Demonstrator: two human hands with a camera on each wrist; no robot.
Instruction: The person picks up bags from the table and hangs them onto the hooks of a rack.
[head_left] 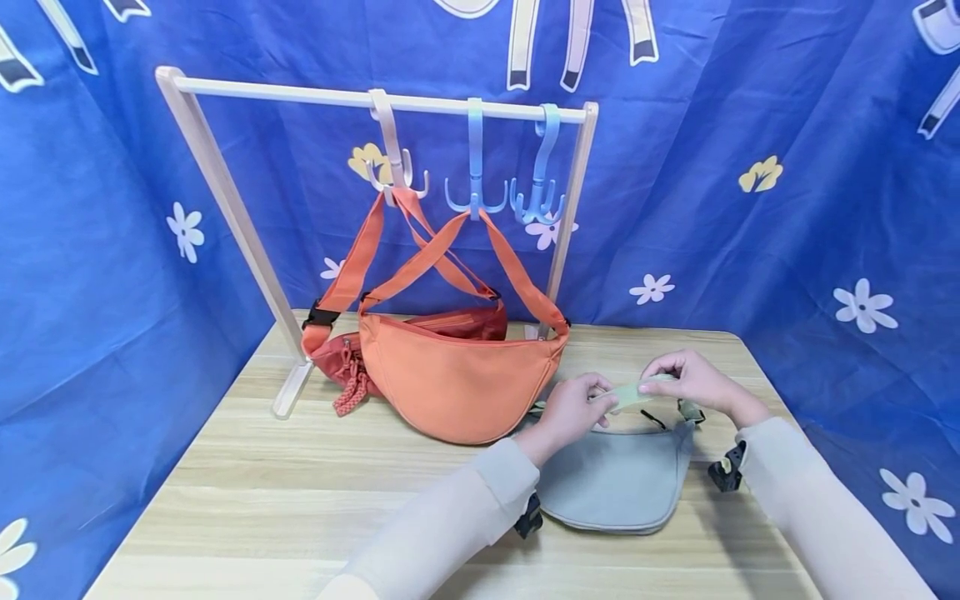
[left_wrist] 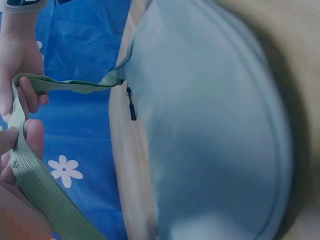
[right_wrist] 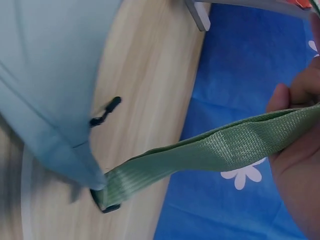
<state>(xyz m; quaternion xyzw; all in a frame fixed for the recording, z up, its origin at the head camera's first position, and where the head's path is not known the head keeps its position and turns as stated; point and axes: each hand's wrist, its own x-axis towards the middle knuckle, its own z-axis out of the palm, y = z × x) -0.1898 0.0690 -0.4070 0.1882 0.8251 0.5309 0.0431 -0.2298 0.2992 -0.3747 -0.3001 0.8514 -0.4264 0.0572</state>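
Note:
A grey-green crescent bag (head_left: 611, 479) lies on the table at the front right, its green strap (head_left: 626, 397) lifted above it. My left hand (head_left: 570, 410) pinches the strap on one side, and my right hand (head_left: 692, 382) pinches it a short way to the right. In the left wrist view the strap (left_wrist: 45, 195) bends up through the fingers of both hands. The right wrist view shows the strap (right_wrist: 215, 150) running from a dark buckle (right_wrist: 107, 202) at the bag's corner to my right hand (right_wrist: 300, 165). A black zipper pull (right_wrist: 107, 110) sticks out from the bag's edge.
A white rack (head_left: 292, 93) stands behind, carrying a pinkish hook (head_left: 388, 142) and two blue hooks, one in the middle (head_left: 476, 158) and one at right (head_left: 546, 158). An orange bag (head_left: 461, 379) and a red bag (head_left: 337, 358) hang from it, near my left hand.

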